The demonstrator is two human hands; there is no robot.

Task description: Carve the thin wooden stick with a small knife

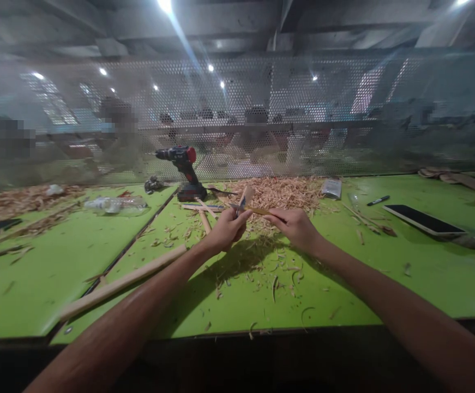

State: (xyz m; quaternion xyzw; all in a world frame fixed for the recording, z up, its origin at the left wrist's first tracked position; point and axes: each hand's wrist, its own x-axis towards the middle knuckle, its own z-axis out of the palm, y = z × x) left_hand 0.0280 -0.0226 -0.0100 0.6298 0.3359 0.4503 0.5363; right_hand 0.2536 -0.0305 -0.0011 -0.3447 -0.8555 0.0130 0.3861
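Near the middle of the green table [327, 300], my left hand [227, 228] is closed around a small blade [241, 203] that points up and away. My right hand [296, 228] pinches one end of a thin yellowish wooden stick [259, 210]. The stick's other end meets the blade at my left fingers. A pale, flat wooden piece [246, 195] shows just above the blade; whether it is joined to it I cannot tell. Curled wood shavings [286, 194] are heaped behind my hands, and loose curls lie below them.
A cordless drill [188, 173] stands behind my left hand. A long wooden strip [126, 281] lies at the left, with a plastic bottle [116, 204] beyond it. To the right are a clear packet [331, 189], a marker [378, 200] and a tablet [425, 218]. A perforated screen [237, 147] rises behind.
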